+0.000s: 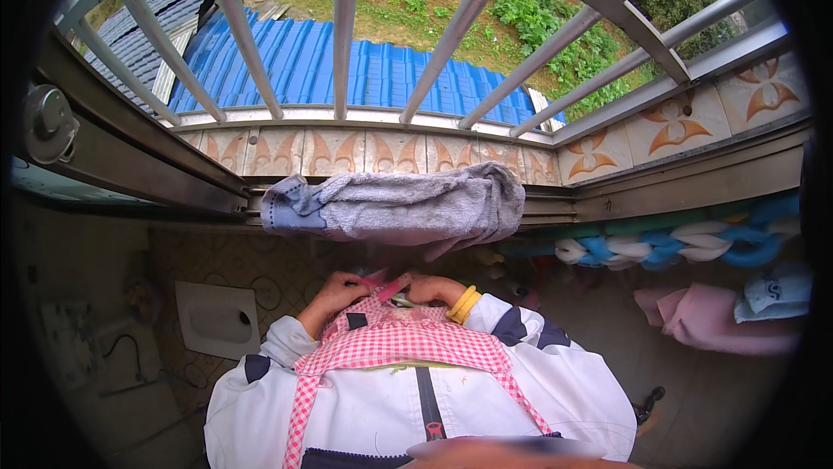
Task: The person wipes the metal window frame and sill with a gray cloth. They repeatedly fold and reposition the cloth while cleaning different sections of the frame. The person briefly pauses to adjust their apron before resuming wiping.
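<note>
My left hand [341,290] is bent at the waist, its fingers pinching a pink strip at the edge of a red-and-white checked apron [416,342]. Opposite it, my right hand [426,289], with a yellow band at the wrist, is at the end of a pink strap [394,288]; its fingertips are partly hidden, so its hold is unclear. The apron hangs over a white zipped jacket [377,404]. Beyond both hands, a grey towel [416,202] lies bunched over the window track.
Metal window bars [345,33] and a tiled sill [332,151] stand ahead. A squat toilet [218,318] is low at the left. Braided blue and white material [657,244] and pink cloth [709,322] hang at the right.
</note>
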`<act>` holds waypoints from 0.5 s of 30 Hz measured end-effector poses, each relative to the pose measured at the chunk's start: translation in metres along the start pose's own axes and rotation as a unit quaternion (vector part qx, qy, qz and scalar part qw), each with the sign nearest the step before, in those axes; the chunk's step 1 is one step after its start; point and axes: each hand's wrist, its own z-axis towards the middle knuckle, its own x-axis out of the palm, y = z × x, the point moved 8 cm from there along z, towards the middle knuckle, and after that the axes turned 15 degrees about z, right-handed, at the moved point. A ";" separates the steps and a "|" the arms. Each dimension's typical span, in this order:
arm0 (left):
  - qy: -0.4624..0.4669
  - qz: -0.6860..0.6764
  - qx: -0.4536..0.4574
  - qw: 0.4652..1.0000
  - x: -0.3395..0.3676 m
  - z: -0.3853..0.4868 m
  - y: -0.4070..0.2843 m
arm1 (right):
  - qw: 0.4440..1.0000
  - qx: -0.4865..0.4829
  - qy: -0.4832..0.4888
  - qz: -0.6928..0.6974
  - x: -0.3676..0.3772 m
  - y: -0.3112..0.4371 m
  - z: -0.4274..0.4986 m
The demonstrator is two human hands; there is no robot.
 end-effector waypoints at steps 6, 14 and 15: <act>0.040 0.019 -0.039 0.998 0.006 0.001 -0.001 | 0.991 -0.055 0.082 -0.094 0.008 0.022 -0.012; 0.037 0.045 0.014 0.998 0.006 0.002 -0.011 | 0.999 -0.014 -0.024 -0.024 0.011 -0.002 0.011; 0.037 0.048 0.022 0.998 0.006 0.001 -0.012 | 0.999 -0.006 -0.034 -0.019 0.010 -0.004 0.010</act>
